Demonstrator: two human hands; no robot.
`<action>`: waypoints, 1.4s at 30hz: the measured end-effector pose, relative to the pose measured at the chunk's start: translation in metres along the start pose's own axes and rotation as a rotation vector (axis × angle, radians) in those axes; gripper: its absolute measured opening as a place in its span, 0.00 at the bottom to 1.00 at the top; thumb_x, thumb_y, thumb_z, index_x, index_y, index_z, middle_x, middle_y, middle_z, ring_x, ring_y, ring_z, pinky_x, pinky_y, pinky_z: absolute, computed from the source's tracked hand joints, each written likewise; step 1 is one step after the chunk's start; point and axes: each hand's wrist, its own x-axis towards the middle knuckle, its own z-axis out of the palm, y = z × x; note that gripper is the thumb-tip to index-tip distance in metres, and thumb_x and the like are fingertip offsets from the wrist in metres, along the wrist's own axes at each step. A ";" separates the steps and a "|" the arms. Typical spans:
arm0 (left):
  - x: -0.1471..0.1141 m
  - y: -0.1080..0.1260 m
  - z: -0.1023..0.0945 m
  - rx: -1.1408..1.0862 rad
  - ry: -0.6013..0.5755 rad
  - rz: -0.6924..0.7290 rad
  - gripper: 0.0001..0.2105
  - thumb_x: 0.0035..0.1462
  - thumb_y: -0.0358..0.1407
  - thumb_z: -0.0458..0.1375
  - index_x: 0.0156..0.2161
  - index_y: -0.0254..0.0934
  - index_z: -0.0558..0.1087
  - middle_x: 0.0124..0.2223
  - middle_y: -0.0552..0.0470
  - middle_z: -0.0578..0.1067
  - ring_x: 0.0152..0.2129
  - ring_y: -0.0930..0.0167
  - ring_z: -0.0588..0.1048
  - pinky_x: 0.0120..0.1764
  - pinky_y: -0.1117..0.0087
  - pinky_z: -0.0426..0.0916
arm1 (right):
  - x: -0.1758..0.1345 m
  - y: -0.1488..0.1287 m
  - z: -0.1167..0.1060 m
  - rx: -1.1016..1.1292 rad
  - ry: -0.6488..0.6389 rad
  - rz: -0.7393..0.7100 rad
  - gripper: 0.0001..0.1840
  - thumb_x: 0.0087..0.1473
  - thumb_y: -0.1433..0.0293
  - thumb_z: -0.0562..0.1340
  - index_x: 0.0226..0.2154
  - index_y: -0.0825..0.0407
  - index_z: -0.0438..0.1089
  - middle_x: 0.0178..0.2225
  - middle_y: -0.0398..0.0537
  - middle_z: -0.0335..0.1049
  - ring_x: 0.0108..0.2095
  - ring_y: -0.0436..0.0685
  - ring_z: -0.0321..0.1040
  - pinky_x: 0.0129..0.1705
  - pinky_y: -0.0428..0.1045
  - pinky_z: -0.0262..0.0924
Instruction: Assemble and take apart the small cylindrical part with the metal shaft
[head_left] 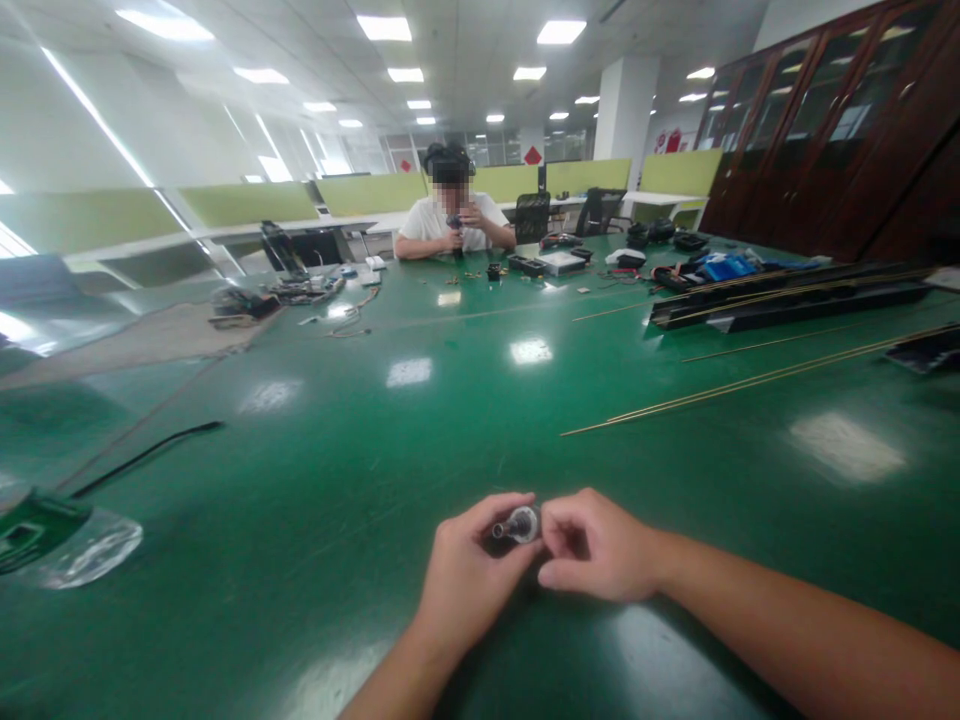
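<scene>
Green tabletop point(337, 470) around | left hand point(463, 570) grasps small part point(524, 524) | right hand point(609, 550): grip unclear | rod ends point(577, 430) well apart

Bright ceiling panels point(561, 32) | glare on green tabletop point(465, 445) | left edge seemingly smeared

Office — yellow-green desk partitions point(375, 193), black mesh chair point(532, 216), ceiling light panels point(561, 32) — glass-doored wooden cabinets point(814, 125).

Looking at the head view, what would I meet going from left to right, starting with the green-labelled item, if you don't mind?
Clear item with a green label → left hand → small cylindrical part → right hand → dark piece at the right edge.
</scene>
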 end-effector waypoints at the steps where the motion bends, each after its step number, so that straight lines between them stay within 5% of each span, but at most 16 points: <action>1: 0.000 0.000 0.000 0.000 0.002 0.012 0.14 0.49 0.31 0.67 0.42 0.45 0.80 0.41 0.56 0.81 0.38 0.69 0.79 0.44 0.72 0.73 | 0.000 0.000 0.000 -0.001 -0.002 0.002 0.15 0.47 0.67 0.68 0.22 0.53 0.61 0.21 0.38 0.60 0.22 0.48 0.54 0.25 0.43 0.47; 11: -0.001 -0.008 0.001 0.054 0.037 0.138 0.15 0.51 0.27 0.63 0.44 0.45 0.79 0.44 0.54 0.81 0.41 0.68 0.79 0.48 0.68 0.74 | 0.001 0.003 0.002 0.013 0.002 0.029 0.16 0.51 0.65 0.68 0.23 0.53 0.63 0.20 0.38 0.61 0.22 0.47 0.55 0.25 0.43 0.48; 18: -0.002 -0.002 0.000 0.141 0.062 0.341 0.14 0.53 0.25 0.61 0.43 0.42 0.78 0.44 0.52 0.80 0.42 0.71 0.78 0.47 0.71 0.73 | 0.002 0.003 -0.001 0.042 -0.056 0.040 0.21 0.66 0.61 0.53 0.25 0.54 0.67 0.18 0.41 0.64 0.20 0.49 0.62 0.27 0.44 0.55; 42: -0.003 0.005 0.001 0.072 0.018 0.170 0.13 0.52 0.29 0.64 0.44 0.43 0.78 0.43 0.52 0.80 0.40 0.68 0.78 0.46 0.68 0.73 | 0.001 0.009 -0.001 0.117 -0.056 0.049 0.26 0.65 0.52 0.53 0.26 0.55 0.68 0.18 0.40 0.64 0.19 0.49 0.63 0.25 0.43 0.56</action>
